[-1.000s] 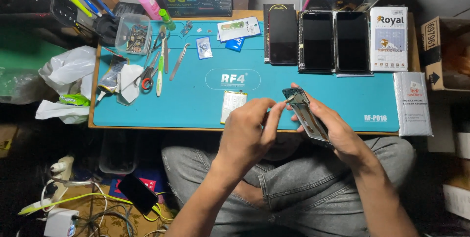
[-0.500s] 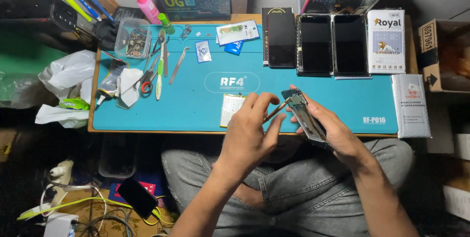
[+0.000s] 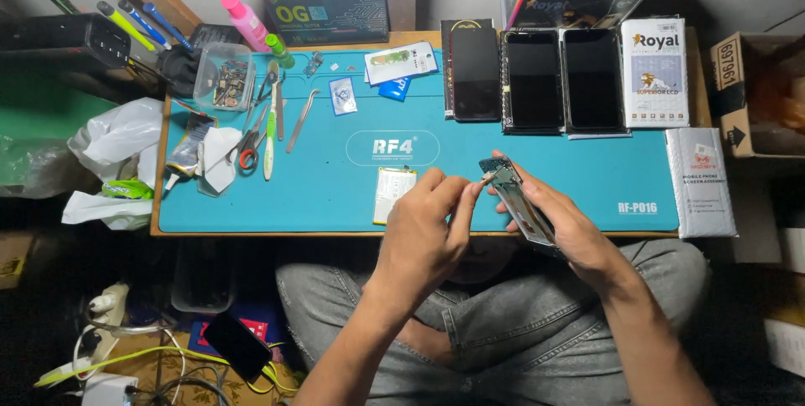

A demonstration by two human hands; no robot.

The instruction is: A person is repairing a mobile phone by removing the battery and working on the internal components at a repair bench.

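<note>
Phone frame (image 3: 518,202) sits tilted over the near edge of the blue mat (image 3: 335,196), clasped in my right hand (image 3: 570,230). My left hand (image 3: 423,234) pinches a thin tool (image 3: 486,178) against its top end. Just beyond lies a battery (image 3: 394,194), farther back three dark screens (image 3: 533,79).

what lies where on the bench

the mat (image 3: 335,196) covers the bench (image 3: 419,38). three phone screens (image 3: 533,79) lie side by side along its far edge, a flat box (image 3: 655,72) to their right. scissors (image 3: 246,148) and tweezers (image 3: 300,120) lie at far left, a small tub (image 3: 224,77) behind them. a battery (image 3: 392,194) sits near the front edge, left of the phone frame (image 3: 518,201).
</note>
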